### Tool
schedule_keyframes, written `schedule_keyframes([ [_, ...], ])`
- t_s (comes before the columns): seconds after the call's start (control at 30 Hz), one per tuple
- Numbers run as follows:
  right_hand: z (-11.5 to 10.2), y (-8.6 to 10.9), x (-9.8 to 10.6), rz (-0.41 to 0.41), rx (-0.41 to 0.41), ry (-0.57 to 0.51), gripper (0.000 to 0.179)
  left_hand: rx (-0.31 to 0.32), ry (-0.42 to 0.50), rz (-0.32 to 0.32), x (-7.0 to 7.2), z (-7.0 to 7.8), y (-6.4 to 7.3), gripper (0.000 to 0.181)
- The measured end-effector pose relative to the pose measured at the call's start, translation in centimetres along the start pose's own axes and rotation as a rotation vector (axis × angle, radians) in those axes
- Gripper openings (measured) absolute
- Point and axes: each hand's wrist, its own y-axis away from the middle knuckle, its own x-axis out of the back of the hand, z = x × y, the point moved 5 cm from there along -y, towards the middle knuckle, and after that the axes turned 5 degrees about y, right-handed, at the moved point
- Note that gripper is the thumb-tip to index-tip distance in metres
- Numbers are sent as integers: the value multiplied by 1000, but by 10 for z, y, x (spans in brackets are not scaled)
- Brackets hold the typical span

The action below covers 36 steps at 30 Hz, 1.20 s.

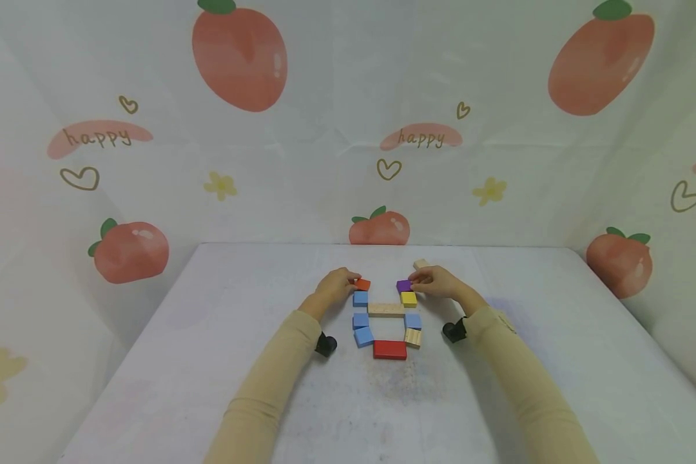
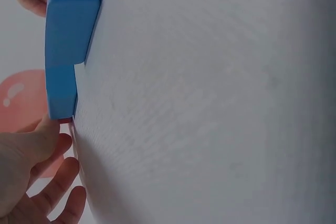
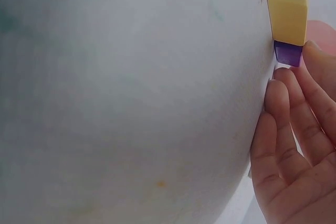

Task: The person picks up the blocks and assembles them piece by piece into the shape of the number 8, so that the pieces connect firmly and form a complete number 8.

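At the far end of a ring of small blocks, my left hand (image 1: 338,283) pinches an orange-red block (image 1: 363,284). Across the gap, my right hand (image 1: 436,281) holds a purple block (image 1: 404,285) between thumb and fingers. In the right wrist view the purple block (image 3: 288,54) sits just beyond the yellow block (image 3: 287,9). The left wrist view shows only a sliver of the orange-red block (image 2: 65,120), behind a blue block (image 2: 61,92). Nearest the left hand is a blue block (image 1: 361,298); nearest the right is the yellow block (image 1: 408,299).
A plain wooden plank (image 1: 386,310) spans between the two sides. Nearer lie blue blocks (image 1: 363,336), a striped wooden block (image 1: 413,338) and a red block (image 1: 390,350). A pale wooden block (image 1: 421,263) lies behind the right hand on the white table (image 1: 180,361).
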Motion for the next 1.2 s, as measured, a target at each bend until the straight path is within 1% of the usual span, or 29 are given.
schedule_keyframes([
  [0.13,0,1,0,-2,-5,-1,31,4,16,-9,1,0,1,36],
  [0.23,0,1,0,-4,-16,-3,31,-7,16,-12,2,0,1,36],
  [0.43,0,1,1,-1,-21,5,31,-26,53,-1,2,-2,1,36],
  [0.53,0,2,2,2,-17,10,31,-43,56,8,2,-3,1,35],
  [0.77,-1,2,2,2,-11,3,30,-40,65,6,2,-4,1,33],
  [1.0,-1,1,1,0,-15,9,31,-70,62,27,3,-4,2,34],
  [1.2,-4,3,2,1,-19,14,31,-53,64,23,2,-4,2,34],
])
